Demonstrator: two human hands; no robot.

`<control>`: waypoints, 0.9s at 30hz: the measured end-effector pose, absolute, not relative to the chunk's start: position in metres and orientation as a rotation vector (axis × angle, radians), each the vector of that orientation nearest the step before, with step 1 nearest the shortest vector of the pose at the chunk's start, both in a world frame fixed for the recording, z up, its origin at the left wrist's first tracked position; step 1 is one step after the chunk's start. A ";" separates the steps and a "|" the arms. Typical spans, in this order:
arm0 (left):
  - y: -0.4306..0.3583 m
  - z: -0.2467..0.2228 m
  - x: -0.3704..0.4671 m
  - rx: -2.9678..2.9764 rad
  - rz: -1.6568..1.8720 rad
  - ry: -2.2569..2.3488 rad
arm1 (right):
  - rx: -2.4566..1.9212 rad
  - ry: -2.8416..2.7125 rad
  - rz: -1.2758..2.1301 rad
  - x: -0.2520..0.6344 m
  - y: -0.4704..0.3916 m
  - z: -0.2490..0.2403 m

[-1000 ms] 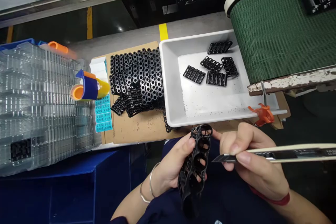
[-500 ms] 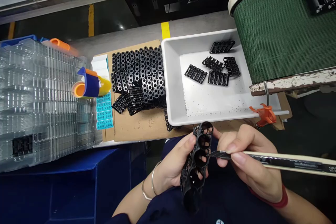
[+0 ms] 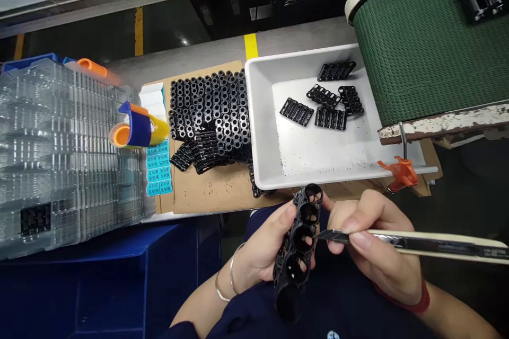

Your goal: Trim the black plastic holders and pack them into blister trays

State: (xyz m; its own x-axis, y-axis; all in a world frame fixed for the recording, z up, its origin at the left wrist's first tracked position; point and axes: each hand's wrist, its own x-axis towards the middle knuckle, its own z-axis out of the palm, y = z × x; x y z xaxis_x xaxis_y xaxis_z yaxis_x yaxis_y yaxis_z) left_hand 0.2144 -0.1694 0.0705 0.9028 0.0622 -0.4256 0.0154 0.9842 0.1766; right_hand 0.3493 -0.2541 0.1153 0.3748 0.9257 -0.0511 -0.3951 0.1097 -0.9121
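Observation:
My left hand (image 3: 267, 243) grips a black plastic part (image 3: 299, 254) with a row of round openings, held upright near my body. A utility knife (image 3: 433, 243) with a pale handle is pinched in my right hand (image 3: 374, 238). Its dark blade points left, and the tip is at the right edge of the black part, beside a middle opening. The fingers of my left hand behind the part are mostly hidden.
A white tray (image 3: 330, 156) holds several black parts. Stacked black parts (image 3: 209, 111) lie on cardboard to its left, near clear trays (image 3: 59, 159) and a tape dispenser (image 3: 137, 126). A green conveyor belt (image 3: 425, 42) and an orange clamp (image 3: 402, 174) are at right.
The knife handle and my right wrist have shifted slightly, with the blade tip moving a little right. My left hand and the black part are almost unmoved.

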 end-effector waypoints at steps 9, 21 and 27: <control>-0.171 0.071 0.210 0.201 0.076 0.447 | -0.969 -0.600 1.140 0.351 -0.248 0.117; -0.174 0.064 0.202 0.150 0.123 0.413 | -0.967 -0.713 1.150 0.347 -0.248 0.115; -0.169 0.066 0.205 0.164 -0.018 0.362 | -0.957 -0.759 1.058 0.357 -0.242 0.112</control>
State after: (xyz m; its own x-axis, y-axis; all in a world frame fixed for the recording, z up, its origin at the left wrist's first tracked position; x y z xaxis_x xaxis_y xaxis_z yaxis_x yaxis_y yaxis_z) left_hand 0.2055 -0.1687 0.0658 0.9352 0.0115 -0.3539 0.0471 0.9866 0.1564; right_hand 0.3566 -0.2418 0.1121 0.3211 0.9449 0.0639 -0.3639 0.1854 -0.9128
